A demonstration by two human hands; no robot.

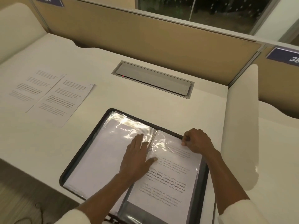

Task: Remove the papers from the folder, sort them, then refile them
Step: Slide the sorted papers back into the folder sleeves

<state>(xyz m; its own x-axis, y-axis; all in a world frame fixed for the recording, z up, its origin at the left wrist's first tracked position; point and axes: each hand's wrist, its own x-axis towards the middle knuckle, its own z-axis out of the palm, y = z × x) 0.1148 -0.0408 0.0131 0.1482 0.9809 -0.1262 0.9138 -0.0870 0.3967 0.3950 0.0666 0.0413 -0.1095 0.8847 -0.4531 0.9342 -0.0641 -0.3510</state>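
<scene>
- Your white sleeves (72,217) come in at the near edge of the desk (129,97), one on each side of the folder (83,147).
- That folder lies open and flat at the desk's near edge, a little right of the middle, with its dark rim showing all round and its near end running out of view.
- Your left hand (137,157) lies flat with the fingers straight and spread. The palm rests on the left page and the fingertips reach across the spine onto the shiny plastic pocket (127,131).
- Your right hand (196,140) is curled at the far right corner of the right page, where thumb and fingertips pinch the top edge of the printed sheet (165,183).
- This printed sheet covers the right page, text up. Whether it sits fully inside its pocket cannot be told.
- White paper fills the left page under creased, glaring plastic.
- Two loose sheets (64,101) lie side by side near the desk's left edge, well apart from the folder, the right one overlapping the left.
- At the middle of the far edge a grey cable hatch (153,80) is set into the desk, shut, with a small red light at its left end.
- Behind it stands a tan partition (145,33), and a dark number plate (284,56) sits at the right.
</scene>
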